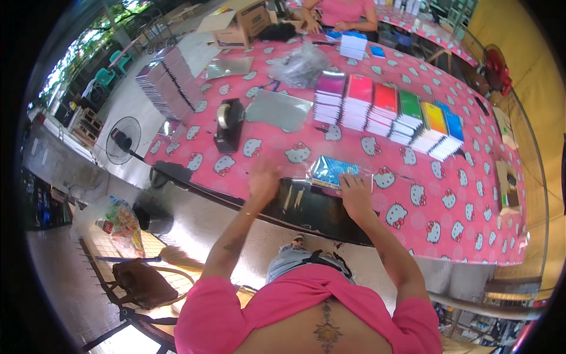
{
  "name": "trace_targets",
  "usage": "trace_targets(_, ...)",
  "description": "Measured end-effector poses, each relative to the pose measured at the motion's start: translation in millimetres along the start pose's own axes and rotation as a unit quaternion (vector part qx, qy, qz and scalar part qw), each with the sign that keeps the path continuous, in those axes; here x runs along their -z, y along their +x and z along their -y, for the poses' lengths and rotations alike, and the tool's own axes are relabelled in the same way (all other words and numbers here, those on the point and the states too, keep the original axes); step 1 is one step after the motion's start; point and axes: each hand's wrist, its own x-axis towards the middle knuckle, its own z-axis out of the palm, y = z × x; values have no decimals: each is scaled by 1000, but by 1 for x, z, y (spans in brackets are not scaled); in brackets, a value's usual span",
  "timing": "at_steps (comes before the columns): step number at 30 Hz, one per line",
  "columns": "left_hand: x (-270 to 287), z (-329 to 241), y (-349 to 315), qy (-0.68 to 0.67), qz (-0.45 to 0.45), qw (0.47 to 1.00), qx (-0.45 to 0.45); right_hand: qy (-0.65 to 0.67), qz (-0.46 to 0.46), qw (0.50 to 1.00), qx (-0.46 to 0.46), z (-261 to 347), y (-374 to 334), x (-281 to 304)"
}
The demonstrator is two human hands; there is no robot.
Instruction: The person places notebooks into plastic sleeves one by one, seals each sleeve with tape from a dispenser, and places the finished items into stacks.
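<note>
Clear plastic [365, 176]: around blue notebook [331, 169], at table [501, 243] near edge.
Right hand [356, 193]: on notebook's right end; we can't tell if gripping.
Left hand [265, 179]: blurred, grip unclear to us.
Carton [254, 22]: flaps open, contents hidden.

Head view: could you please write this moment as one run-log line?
left hand: blurred, grip unclear | right hand: touching blue notebook | beyond: notebook stacks, tape dispenser

- Bright pink top [295, 289] with short sleeves [212, 307]
- Pale blue denim bottoms [282, 266]
- Thin bracelet [250, 213] on the left wrist
- Lotus-like tattoo [327, 331] (petals below a slim ornamental line)
</note>
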Motion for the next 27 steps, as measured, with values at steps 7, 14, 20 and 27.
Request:
trace_targets(7,48,127,65,-270,-215,910,232,24,-4,999,-23,3,1,8)
trace_targets(14,20,180,81,-375,-134,882,252,13,-40,999,-23,7,5,1)
trace_targets(20,32,165,76,-647,-59,693,313,6,-37,998,-52,7,1,3)
trace_targets(27,12,191,42,-586,-127,736,314,11,-47,997,-64,17,4,4)
